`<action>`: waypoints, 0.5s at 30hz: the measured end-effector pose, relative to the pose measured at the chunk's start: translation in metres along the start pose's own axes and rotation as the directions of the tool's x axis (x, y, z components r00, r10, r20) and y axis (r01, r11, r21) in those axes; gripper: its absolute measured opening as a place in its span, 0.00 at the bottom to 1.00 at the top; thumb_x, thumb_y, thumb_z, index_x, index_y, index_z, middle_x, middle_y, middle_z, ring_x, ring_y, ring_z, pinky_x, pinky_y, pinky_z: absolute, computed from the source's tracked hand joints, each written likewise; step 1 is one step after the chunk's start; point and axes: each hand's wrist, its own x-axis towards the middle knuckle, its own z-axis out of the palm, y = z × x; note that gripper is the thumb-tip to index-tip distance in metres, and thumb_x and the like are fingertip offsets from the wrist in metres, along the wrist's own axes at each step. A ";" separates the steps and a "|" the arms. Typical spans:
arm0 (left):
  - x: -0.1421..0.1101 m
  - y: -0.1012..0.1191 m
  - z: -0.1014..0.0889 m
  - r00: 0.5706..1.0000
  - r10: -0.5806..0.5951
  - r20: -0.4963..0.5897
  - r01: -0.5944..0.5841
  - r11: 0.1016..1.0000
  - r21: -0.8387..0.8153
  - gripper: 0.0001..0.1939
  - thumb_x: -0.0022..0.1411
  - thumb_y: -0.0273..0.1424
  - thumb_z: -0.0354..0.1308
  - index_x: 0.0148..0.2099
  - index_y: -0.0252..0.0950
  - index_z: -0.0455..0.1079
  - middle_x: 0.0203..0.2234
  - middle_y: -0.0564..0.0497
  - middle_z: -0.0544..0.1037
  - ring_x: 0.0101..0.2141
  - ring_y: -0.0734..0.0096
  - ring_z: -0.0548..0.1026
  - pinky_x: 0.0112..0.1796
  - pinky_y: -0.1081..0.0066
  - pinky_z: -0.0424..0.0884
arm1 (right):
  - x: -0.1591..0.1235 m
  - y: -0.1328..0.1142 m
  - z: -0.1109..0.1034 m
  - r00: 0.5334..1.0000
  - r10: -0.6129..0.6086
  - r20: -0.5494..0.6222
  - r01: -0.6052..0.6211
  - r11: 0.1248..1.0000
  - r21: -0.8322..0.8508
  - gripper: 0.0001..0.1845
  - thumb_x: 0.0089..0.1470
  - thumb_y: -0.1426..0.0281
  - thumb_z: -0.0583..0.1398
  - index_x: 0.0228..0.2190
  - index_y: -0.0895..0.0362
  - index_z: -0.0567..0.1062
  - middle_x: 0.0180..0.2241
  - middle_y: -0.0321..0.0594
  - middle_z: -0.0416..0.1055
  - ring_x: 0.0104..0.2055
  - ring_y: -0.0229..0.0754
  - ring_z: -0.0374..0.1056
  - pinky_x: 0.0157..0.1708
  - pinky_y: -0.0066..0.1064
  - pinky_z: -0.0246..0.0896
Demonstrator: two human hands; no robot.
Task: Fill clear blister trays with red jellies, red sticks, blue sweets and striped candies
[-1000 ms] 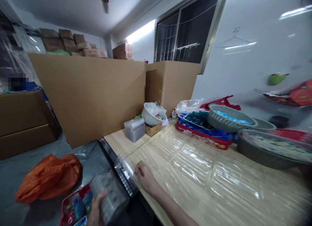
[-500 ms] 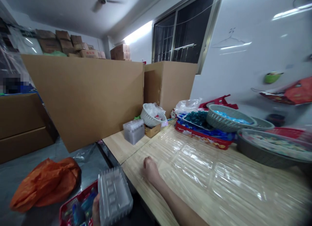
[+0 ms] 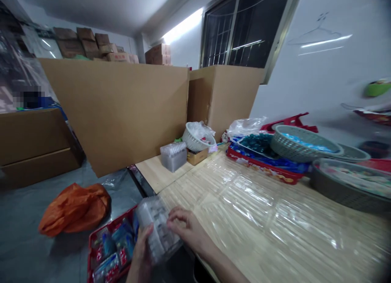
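Observation:
My left hand (image 3: pixel 143 246) grips a stack of clear plastic trays (image 3: pixel 157 228) with ribbed edges, its thumb lying along the near side. The stack is tilted just off the table's left edge. My right hand (image 3: pixel 185 226) is at the stack's right side, fingers curled and thumb drawn toward them. Its fingertips meet or nearly meet the trays, and blur hides whether they pinch anything. Below and left of the stack, a red crate (image 3: pixel 90 254) holds several clear packs (image 3: pixel 106 268) with blue and red contents.
The wooden table (image 3: pixel 214 234) has clear plastic sheeting over it. Another stack of clear trays (image 3: pixel 174 156) stands near a white basket (image 3: pixel 198 138). Grey baskets (image 3: pixel 302 146) and a red tray (image 3: pixel 262 167) line the right. An orange bag (image 3: pixel 75 209) lies left; a cardboard panel (image 3: pixel 128 116) rises behind.
My right hand has left the tabletop and come down-left to the tray stack. My left hand has brought the stack slightly right and turned it. The view has shifted, showing more of the red crate.

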 end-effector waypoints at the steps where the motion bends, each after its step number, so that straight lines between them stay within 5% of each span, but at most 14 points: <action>1: -0.007 -0.001 0.003 0.999 0.052 -0.016 -0.051 0.997 0.051 0.36 0.33 0.30 0.68 0.50 0.34 0.66 0.26 0.50 0.79 0.30 0.56 0.78 0.31 0.65 0.74 | -0.009 -0.010 0.005 0.998 0.011 0.055 -0.015 0.996 0.084 0.06 0.46 0.67 0.62 0.24 0.57 0.76 0.31 0.38 0.70 0.37 0.41 0.67 0.40 0.31 0.58; 8: -0.041 -0.008 0.003 0.984 0.176 0.040 -0.181 0.957 0.226 0.42 0.32 0.32 0.70 0.53 0.34 0.63 0.25 0.51 0.78 0.28 0.57 0.77 0.25 0.68 0.72 | -0.051 -0.024 0.019 0.983 0.150 0.109 -0.175 0.948 0.267 0.04 0.42 0.72 0.61 0.20 0.58 0.73 0.28 0.35 0.66 0.35 0.39 0.64 0.37 0.30 0.54; 15: -0.068 -0.024 0.006 0.992 0.129 0.001 -0.125 0.962 0.242 0.37 0.33 0.32 0.70 0.50 0.35 0.68 0.28 0.50 0.79 0.28 0.58 0.77 0.28 0.68 0.72 | -0.084 -0.010 0.024 0.998 0.069 0.004 -0.069 0.996 0.056 0.05 0.50 0.70 0.53 0.24 0.56 0.64 0.30 0.37 0.61 0.34 0.40 0.61 0.35 0.31 0.56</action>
